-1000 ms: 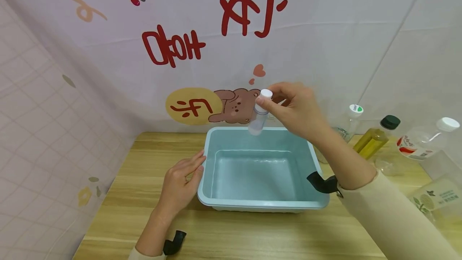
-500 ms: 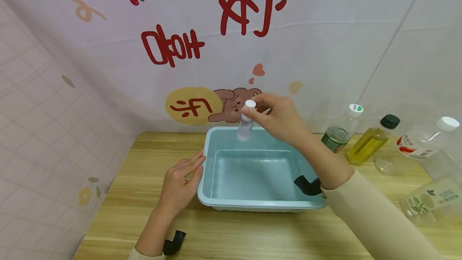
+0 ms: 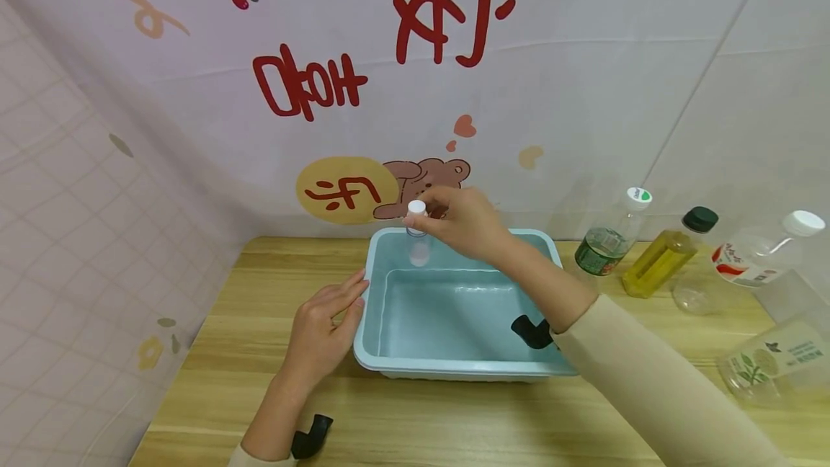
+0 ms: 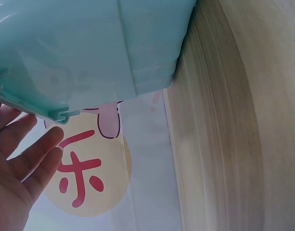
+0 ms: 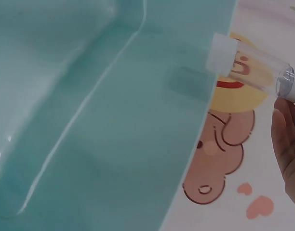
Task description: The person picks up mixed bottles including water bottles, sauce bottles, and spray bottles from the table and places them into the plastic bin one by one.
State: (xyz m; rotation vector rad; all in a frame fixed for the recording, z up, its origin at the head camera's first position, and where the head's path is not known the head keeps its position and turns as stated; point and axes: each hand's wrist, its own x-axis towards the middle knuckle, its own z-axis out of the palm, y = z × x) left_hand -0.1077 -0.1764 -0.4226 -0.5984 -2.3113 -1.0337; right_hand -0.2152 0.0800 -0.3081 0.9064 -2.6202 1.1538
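A light blue plastic basin (image 3: 467,365) stands on the wooden table, with water inside. My right hand (image 3: 468,223) pinches a small clear bottle (image 3: 418,245) near its white cap, between thumb and fingers. The bottle hangs nearly upright over the basin's far left corner. In the right wrist view its clear body and whitish bottom end (image 5: 222,54) overlap the basin's edge, and part of my hand (image 5: 288,149) shows at the right. My left hand (image 3: 327,326) rests against the basin's left rim, fingers extended; in the left wrist view these fingers (image 4: 39,166) touch the rim's underside.
To the right stand a green-labelled clear bottle (image 3: 600,251), a bottle of yellow liquid (image 3: 658,264), a red-labelled clear bottle (image 3: 746,265) and a large clear bottle with a leaf print (image 3: 755,366). A printed white cloth (image 3: 558,107) hangs behind the table (image 3: 285,265).
My right hand has carried the small bottle leftward and lower, from over the basin's far middle to its far left corner. My left hand keeps its place on the rim.
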